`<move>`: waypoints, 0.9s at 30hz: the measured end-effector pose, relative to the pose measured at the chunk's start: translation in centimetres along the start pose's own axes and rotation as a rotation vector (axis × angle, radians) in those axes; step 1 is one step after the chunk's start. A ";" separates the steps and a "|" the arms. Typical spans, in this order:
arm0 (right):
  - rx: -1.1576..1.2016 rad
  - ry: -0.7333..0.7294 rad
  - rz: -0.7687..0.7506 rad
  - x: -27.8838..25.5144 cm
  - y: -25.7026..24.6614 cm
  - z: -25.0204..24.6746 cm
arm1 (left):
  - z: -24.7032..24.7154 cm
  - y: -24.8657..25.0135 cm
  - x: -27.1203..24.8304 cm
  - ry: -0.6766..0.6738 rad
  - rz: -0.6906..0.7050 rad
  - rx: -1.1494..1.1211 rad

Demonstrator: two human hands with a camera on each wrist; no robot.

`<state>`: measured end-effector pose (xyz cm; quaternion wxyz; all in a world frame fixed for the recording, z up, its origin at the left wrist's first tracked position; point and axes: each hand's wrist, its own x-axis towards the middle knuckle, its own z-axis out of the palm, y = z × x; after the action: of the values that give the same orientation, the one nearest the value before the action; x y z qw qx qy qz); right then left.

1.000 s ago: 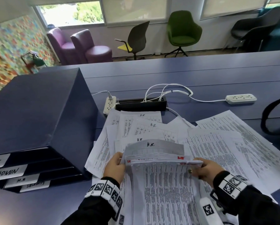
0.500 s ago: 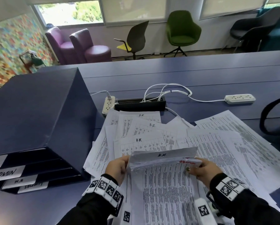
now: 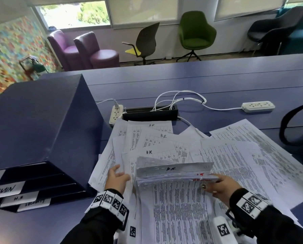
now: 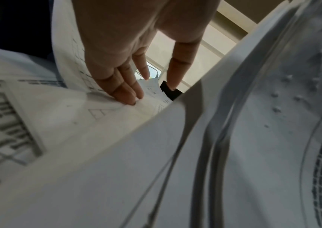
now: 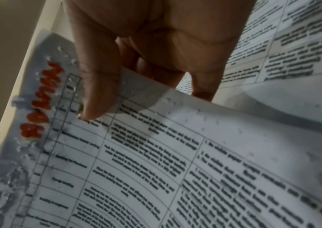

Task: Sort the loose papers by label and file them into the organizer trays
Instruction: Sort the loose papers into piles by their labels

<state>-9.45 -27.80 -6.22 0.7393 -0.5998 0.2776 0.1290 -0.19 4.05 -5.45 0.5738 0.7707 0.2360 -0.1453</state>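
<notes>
A stack of printed papers (image 3: 173,175) lies in front of me, its top sheets bent up and marked "H.R.". My right hand (image 3: 213,182) pinches the stack's right edge. In the right wrist view the thumb (image 5: 97,95) presses on a sheet with a red "ADMIN" label (image 5: 39,104), fingers underneath. My left hand (image 3: 118,176) is off the stack, fingers (image 4: 129,94) straight and touching loose sheets (image 3: 152,143) beside it. The dark blue organizer (image 3: 38,124) stands at the left; its tray labels include ADMIN (image 3: 4,191) and H.R (image 3: 19,199).
More loose sheets (image 3: 252,155) fan out to the right. Behind the papers lie a black cable box (image 3: 150,112), two white power strips (image 3: 116,114) and cords. A dark chair arm (image 3: 291,127) stands at the right table edge.
My left hand has let go of the stack's left edge and moved left onto the loose sheets. The bent-up top sheets have sunk lower. The right hand keeps its hold.
</notes>
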 end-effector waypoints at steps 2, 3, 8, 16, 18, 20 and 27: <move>-0.017 -0.005 0.000 0.1 0.0 0.0 | 0.0 0.1 -0.1 0.020 0.018 0.021; -0.019 -0.010 -0.002 0.2 0.0 0.0 | 0.1 0.2 -0.1 0.008 0.028 0.049; 0.013 -0.026 -0.008 0.6 0.1 0.0 | 1.1 0.7 -0.7 -0.076 0.077 0.215; 0.049 -0.011 0.004 0.8 0.1 -0.6 | 0.5 2.0 -1.9 -0.190 0.078 0.175; 0.033 -0.003 0.014 0.9 0.3 -0.6 | 0.4 1.4 -1.3 -0.184 0.151 0.275; 0.045 -0.006 0.019 0.8 0.2 -0.5 | 0.3 0.5 -0.2 -0.163 0.214 0.330; 0.059 -0.097 -0.010 0.6 -0.3 0.0 | 1.3 1.2 -1.8 -0.376 0.114 0.041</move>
<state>-8.83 -28.01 -6.30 0.7700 -0.5721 0.2422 0.1456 -1.03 2.23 -3.97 0.5992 0.7537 0.0776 -0.2585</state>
